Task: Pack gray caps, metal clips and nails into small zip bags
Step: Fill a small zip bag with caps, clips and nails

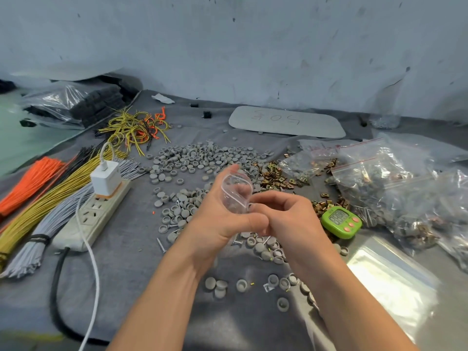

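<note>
- Left hand (217, 211): fingers curled round a small zip bag (236, 191), thumb across its lower part. The bag is held up above the gray cloth (126, 262), mouth toward my right.
- Right hand (286, 216): fingers curled in, thumb and forefinger pinching the bag's edge at the mouth. I cannot tell whether a part is also between those fingertips.
- Bag contents: too blurred through the clear film to count.
- Gray caps (200, 158) are heaped beyond my hands, with more scattered below my wrists. Metal clips (273, 176) lie just right of the heap. A loose nail (161, 245) lies near my left wrist.
- Risk: the film is thin and slick. If the mouth collapses under my pinch, a cap could bounce off the lip into the scatter.
- Risk: nail points may pierce or snag the film if pushed in tip first.
- Risk: sealing with a part caught in the zip track would leave the bag gaping.
- Risk: my right forearm hangs near the green timer (340, 221) and the filled bags (379, 178). A wide reach could knock them.
</note>
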The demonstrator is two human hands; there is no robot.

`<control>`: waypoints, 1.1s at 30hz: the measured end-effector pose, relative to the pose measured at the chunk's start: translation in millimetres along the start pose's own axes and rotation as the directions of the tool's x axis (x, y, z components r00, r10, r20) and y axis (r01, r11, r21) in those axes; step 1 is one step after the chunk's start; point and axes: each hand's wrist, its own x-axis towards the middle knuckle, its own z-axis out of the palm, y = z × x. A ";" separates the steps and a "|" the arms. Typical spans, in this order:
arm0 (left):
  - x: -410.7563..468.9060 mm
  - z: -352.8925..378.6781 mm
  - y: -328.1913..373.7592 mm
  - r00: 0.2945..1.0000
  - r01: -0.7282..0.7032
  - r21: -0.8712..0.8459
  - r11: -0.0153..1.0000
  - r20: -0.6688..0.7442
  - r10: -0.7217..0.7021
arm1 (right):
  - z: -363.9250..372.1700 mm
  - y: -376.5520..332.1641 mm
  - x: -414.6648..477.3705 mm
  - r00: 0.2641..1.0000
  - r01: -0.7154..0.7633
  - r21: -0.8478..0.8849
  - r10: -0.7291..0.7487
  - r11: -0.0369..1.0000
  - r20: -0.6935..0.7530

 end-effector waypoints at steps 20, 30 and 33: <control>-2.8 -7.2 -7.7 0.710 0.000 0.956 0.294 -0.208 0.673 | -8.5 0.9 3.5 0.993 0.031 -0.032 -0.035 0.999 -0.115; 5.6 -1.2 -28.0 0.910 -0.031 0.968 0.247 -0.075 0.407 | -0.7 3.3 1.8 0.937 0.222 -0.466 -0.320 0.857 -0.142; 4.3 0.3 -29.1 0.920 -0.068 0.966 0.249 -0.035 0.390 | 3.0 3.4 -1.0 0.925 0.261 -0.557 -0.370 0.789 -0.090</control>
